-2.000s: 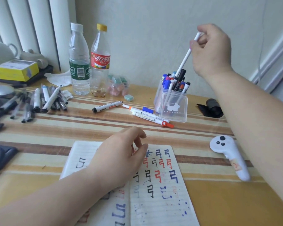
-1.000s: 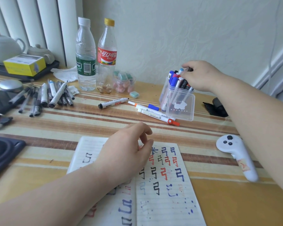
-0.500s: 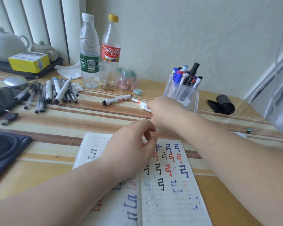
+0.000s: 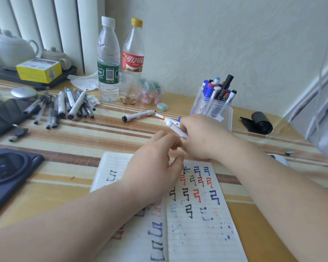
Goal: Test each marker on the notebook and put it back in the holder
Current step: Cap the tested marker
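Observation:
An open lined notebook point(image 4: 199, 214) with red, blue and black test marks lies at the front of the table. My left hand point(image 4: 155, 167) rests on its left page, fingers loosely curled and holding nothing. My right hand point(image 4: 201, 138) is closed around a white marker point(image 4: 175, 128) just beyond the notebook's top edge, its white end pointing left and up. The clear plastic holder point(image 4: 211, 108) stands behind my right hand with several markers upright in it. A black-capped whiteboard marker point(image 4: 138, 115) and an orange-banded marker point(image 4: 161, 116) lie on the table left of the holder.
Two plastic bottles point(image 4: 108, 61) stand at the back by a small tub of erasers point(image 4: 150, 92). A row of pens point(image 4: 64, 104) lies at the left, with a dark case point(image 4: 8, 173) at the front left. A black roll point(image 4: 259, 122) sits right of the holder.
My right hand put a white marker into the holder, then came down to the table and picked up another white marker lying there. My left hand stayed on the notebook.

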Demonstrator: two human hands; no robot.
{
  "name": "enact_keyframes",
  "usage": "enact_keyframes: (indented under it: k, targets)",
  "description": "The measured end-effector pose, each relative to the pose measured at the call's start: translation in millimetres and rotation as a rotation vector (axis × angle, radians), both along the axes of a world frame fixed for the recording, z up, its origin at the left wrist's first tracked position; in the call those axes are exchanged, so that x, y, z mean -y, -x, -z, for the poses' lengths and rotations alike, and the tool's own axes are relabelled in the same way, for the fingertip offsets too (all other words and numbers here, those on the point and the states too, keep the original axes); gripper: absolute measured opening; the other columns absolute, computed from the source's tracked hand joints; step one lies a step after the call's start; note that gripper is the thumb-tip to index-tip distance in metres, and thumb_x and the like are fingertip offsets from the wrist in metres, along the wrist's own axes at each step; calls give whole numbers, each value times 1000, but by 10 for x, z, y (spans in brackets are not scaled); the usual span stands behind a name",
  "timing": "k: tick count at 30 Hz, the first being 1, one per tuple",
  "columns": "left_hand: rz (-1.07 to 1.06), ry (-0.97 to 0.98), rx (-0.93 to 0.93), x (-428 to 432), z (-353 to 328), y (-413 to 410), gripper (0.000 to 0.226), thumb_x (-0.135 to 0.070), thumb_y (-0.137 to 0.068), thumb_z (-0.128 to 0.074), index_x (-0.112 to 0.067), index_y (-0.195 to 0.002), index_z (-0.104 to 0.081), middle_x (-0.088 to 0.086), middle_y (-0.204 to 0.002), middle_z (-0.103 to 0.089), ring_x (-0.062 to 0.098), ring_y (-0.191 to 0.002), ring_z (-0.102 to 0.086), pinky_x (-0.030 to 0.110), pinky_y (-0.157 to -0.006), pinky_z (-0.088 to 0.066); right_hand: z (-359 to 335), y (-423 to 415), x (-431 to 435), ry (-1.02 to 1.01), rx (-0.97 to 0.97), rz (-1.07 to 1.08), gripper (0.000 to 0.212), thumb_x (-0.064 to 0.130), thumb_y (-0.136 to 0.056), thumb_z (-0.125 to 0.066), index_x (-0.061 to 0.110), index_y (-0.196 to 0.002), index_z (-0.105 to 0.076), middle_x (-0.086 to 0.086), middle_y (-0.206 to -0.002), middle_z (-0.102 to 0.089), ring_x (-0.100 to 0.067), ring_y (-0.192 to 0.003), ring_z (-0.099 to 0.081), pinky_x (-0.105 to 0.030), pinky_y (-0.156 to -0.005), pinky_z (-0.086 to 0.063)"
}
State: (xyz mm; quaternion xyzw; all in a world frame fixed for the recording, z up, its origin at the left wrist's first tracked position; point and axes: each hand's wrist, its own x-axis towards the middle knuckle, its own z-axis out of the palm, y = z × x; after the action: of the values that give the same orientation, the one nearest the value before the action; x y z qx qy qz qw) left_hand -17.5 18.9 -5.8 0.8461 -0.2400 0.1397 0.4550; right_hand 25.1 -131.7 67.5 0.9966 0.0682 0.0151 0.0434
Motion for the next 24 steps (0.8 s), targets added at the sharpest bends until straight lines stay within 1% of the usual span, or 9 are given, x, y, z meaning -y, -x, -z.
enact_keyframes:
  k: [3,5,9,12,14,16,18,21,24]
  targets:
    - [-33,90,-32,0,-3,-15,31,-25,-92,-65,-29,-121,-55,-17,-114,-50,5,-89,-56,27,-78,-51,37,350,131,-161,147,-135,7,33,-93,-52,26,-91,-52,6,-74,-56,-22,-70,-56,-36,-59,-44]
    - [-58,129,-121,-2,-17,-29,36,-25,-93,-65,-28,-126,-51,-18,-116,-53,2,-90,-57,26,-80,-51,96,483,233,-350,132,-94,6,34,-100,-49,29,-97,-52,5,-68,-56,-17,-60,-54,-34,-53,-40]
    - [39,128,-196,-7,-33,-10,35,-19,-92,-64,-34,-121,-52,-19,-102,-63,4,-85,-61,31,-78,-53,186,592,366,-1049,21,245,15,33,-105,-54,20,-101,-61,1,-61,-65,-10,-46,-53,-26,-46,-42]
    - [164,89,-221,18,-43,57,29,-15,-91,-66,-34,-111,-57,-18,-93,-67,8,-81,-62,28,-75,-51,289,694,359,-1558,-122,408,19,23,-102,-60,9,-91,-60,-6,-58,-61,-12,-41,-43,-22,-40,-31]
    - [244,112,-269,26,-40,84,19,-22,-91,-67,-33,-105,-60,-13,-92,-69,13,-82,-65,33,-77,-53,359,740,353,-1752,-189,424,19,20,-100,-63,6,-88,-57,-11,-61,-61,-14,-44,-40,-20,-35,-25]
    - [300,152,-298,24,-44,95,18,-37,-87,-66,-34,-104,-61,-9,-91,-70,18,-83,-66,38,-80,-54,415,772,351,-1808,-199,402,19,21,-99,-63,3,-93,-60,-12,-64,-61,-16,-46,-44,-21,-35,-24]
    - [321,166,-281,28,-30,95,28,-44,-84,-66,-35,-109,-58,-9,-90,-69,16,-78,-65,30,-74,-53,439,820,339,-1757,-180,355,22,23,-101,-61,3,-108,-65,-9,-62,-58,-16,-49,-49,-23,-40,-29]
    - [273,184,-231,34,-10,55,38,-32,-87,-67,-36,-121,-51,-12,-99,-67,13,-84,-63,25,-72,-51,423,887,338,-1688,-266,197,25,20,-103,-55,25,-124,-69,-2,-57,-49,-13,-48,-45,-20,-44,-34]
    - [146,71,-37,-8,-14,18,56,-11,-86,-70,-34,-133,-50,-13,-127,-54,10,-114,-55,26,-87,-50,339,926,392,-1751,-565,146,25,12,-101,-50,17,-115,-70,-8,-55,-40,-12,-39,-35,-19,-37,-25]
